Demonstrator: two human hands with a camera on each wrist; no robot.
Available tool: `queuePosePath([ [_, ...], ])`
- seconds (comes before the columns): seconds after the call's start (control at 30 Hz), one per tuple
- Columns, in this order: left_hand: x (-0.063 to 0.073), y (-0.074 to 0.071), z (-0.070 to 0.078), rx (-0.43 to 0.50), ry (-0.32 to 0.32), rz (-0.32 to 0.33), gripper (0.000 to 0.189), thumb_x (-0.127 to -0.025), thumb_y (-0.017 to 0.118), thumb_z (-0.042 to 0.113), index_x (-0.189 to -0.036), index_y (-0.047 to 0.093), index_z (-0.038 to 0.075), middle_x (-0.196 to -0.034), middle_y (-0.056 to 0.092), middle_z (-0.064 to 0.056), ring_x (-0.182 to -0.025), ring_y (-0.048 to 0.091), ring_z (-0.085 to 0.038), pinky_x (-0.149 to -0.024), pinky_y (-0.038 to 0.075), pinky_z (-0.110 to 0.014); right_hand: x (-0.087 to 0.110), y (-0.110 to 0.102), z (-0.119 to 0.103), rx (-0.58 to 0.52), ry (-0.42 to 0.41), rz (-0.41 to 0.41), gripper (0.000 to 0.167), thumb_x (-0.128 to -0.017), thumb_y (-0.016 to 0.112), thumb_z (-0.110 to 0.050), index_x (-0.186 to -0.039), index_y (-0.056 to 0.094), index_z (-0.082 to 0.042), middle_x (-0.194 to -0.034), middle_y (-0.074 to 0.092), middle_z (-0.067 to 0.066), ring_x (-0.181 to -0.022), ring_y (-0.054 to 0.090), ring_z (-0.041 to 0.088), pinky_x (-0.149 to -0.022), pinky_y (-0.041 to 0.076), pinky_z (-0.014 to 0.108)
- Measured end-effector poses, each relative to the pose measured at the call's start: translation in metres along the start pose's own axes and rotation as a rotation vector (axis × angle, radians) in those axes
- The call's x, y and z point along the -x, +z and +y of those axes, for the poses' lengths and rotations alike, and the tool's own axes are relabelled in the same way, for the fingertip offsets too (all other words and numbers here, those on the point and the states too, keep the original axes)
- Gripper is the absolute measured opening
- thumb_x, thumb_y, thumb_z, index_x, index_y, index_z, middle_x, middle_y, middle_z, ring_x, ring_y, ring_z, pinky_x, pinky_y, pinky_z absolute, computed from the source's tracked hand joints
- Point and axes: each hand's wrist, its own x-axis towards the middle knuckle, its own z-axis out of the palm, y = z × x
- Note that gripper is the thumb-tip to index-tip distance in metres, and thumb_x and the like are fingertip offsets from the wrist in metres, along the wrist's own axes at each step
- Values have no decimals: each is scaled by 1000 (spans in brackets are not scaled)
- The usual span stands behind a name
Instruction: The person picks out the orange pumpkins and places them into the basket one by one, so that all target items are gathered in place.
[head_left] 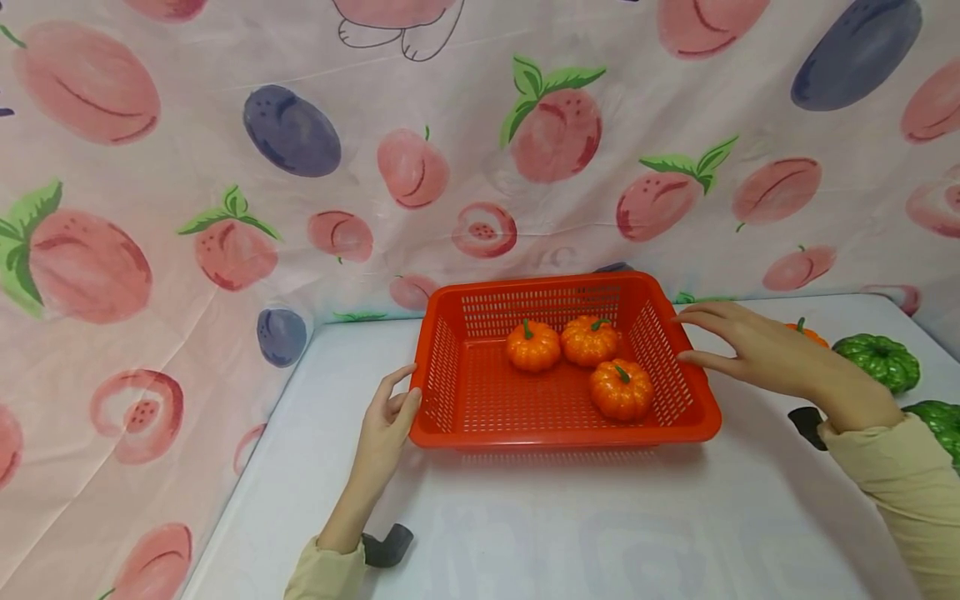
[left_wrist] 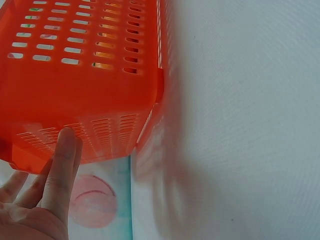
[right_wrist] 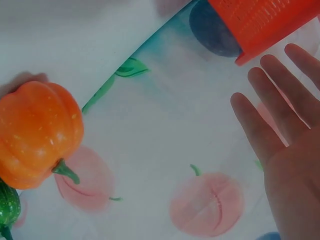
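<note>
A red plastic basket with slotted walls stands on the white table, holding three small orange pumpkins, one of them near the front right. At its left end is my left hand, thumb and fingertips against the rim. The left wrist view shows those fingers mostly straight beside the basket's outer wall. My right hand is spread at the basket's right rim and holds nothing. Its fingers look straight in the right wrist view, with a gap to the basket.
Right of the basket lie another orange pumpkin, partly hidden by my right arm in the head view, and green pumpkins at the table's right edge. A cloth printed with peaches hangs behind the table.
</note>
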Motion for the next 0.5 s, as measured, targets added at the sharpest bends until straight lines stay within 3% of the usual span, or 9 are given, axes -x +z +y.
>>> queuePosePath([
  [0.5, 1, 0, 2, 7, 2, 2, 42, -102, 58, 24, -143, 48, 22, -108, 70, -22, -87, 70, -18, -75, 57, -24, 4, -4, 13, 26, 54, -26, 64, -91, 69, -45, -138, 54, -4, -141, 50, 19, -130, 46, 41, -97, 42, 66],
])
